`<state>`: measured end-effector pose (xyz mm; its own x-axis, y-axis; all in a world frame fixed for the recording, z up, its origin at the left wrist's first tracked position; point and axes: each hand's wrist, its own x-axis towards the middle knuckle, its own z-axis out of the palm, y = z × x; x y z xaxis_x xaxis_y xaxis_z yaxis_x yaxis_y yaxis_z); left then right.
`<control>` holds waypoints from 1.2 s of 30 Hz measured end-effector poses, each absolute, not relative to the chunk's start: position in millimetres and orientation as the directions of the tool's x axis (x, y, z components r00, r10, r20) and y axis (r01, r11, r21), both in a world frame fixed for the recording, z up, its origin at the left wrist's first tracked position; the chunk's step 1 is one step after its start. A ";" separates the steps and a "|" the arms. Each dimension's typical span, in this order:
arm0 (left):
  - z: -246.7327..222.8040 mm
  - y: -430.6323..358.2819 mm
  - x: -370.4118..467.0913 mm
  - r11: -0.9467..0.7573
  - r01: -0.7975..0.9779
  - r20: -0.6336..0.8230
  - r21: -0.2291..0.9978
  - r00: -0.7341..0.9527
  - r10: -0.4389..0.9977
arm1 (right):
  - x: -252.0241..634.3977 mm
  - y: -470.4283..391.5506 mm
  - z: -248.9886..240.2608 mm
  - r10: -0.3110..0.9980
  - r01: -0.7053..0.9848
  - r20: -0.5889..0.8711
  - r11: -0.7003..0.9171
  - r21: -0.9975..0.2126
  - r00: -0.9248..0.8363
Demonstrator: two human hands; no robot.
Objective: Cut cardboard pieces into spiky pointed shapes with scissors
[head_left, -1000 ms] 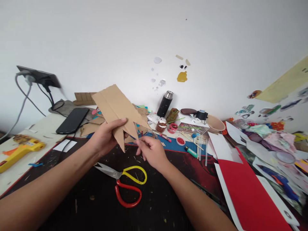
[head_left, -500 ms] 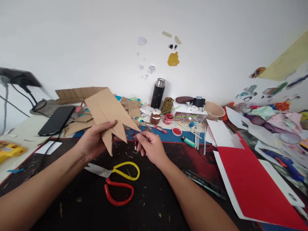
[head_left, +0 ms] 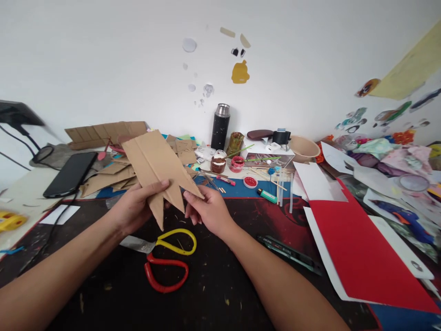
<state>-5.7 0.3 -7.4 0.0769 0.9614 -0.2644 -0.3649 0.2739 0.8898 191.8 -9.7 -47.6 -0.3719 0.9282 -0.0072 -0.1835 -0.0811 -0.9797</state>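
Note:
My left hand (head_left: 132, 209) grips a piece of brown cardboard (head_left: 155, 163) with its thumb on the front face and its fingers behind. The lower edge of this piece is cut into pointed, zigzag teeth. At its right-hand point, my right hand (head_left: 208, 209) is closed with the thumb on the front; most of its other fingers are curled beneath or behind. Just below the hands lie scissors (head_left: 168, 259) with one yellow and one red handle, flat on the dark mat (head_left: 213, 294). The left forearm and wrist partly cover their blades.
Cardboard scraps (head_left: 110, 177), a black phone (head_left: 70, 174) and a yellow tool (head_left: 12, 221) lie left. Behind stand a black flask (head_left: 220, 126) and paint jars (head_left: 218, 164). A dark cutter (head_left: 289, 255), red sheet (head_left: 368, 253) and blue glue gun (head_left: 406, 220) are right.
My right hand has come left and closed on the right-hand point of the cardboard. The cardboard stays in my left hand, slightly tilted. The camera view has shifted a little.

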 end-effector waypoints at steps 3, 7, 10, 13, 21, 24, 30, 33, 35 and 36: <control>-14.4 0.5 -5.4 0.299 -0.375 -0.289 0.877 0.084 0.954 | 189.4 -11.7 -46.9 0.924 -0.230 -0.020 -0.116 -0.966 -0.383; -20.1 -0.9 -4.6 0.351 -0.377 -0.315 0.857 0.154 0.936 | 186.1 -13.7 -47.8 0.931 -0.301 -0.053 -0.170 -0.938 -0.361; -22.0 -2.4 -4.4 0.375 -0.368 -0.325 0.851 0.193 0.926 | 184.0 -15.2 -47.9 0.930 -0.364 -0.072 -0.211 -0.907 -0.361; -23.5 -2.8 -5.8 0.395 -0.364 -0.324 0.844 0.241 0.915 | 182.9 -16.6 -46.5 0.918 -0.408 -0.090 -0.257 -0.876 -0.386; -25.8 -3.2 -10.3 0.494 -0.410 -0.417 0.766 0.268 0.869 | 179.8 -19.6 -45.9 0.876 -0.489 -0.138 -0.382 -0.785 -0.462; -26.0 -5.4 -10.1 0.519 -0.448 -0.453 0.728 0.254 0.855 | 178.9 -20.8 -46.7 0.863 -0.491 -0.130 -0.395 -0.776 -0.489; -27.0 -6.8 -8.2 0.544 -0.441 -0.483 0.714 0.251 0.839 | 179.6 -18.7 -49.1 0.851 -0.458 -0.130 -0.396 -0.796 -0.509; -18.3 -3.0 -9.9 0.531 -0.442 -0.462 0.723 0.262 0.847 | 179.5 -18.4 -51.1 0.859 -0.358 -0.129 -0.338 -0.870 -0.496; -8.0 1.2 -13.4 0.475 -0.489 -0.448 0.731 0.180 0.876 | 179.5 -21.3 -50.2 0.867 -0.227 -0.115 -0.252 -0.941 -0.484; -2.0 3.4 -15.5 0.436 -0.518 -0.442 0.736 0.119 0.889 | 179.8 -23.9 -48.4 0.871 -0.143 -0.097 -0.187 -0.972 -0.482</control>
